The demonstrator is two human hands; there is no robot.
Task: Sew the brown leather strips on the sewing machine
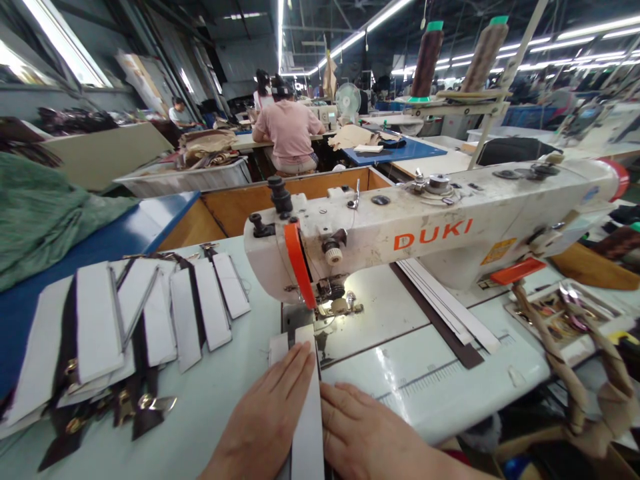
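The work in hand looks like stitching a white strip [308, 407] on the DUKI sewing machine [425, 233]. The strip lies on the pale counter [450, 393], with its far end running toward the presser foot [340, 305]. The left hand [265, 413] and right hand [370, 427] are open and flat, fingers extended, pressing down on either side of it without gripping. More strips with brown straps and brass fittings [97, 320] lie fanned out to the left. The next move calls for guiding the strip straight under the foot, keeping it flat with both hands.
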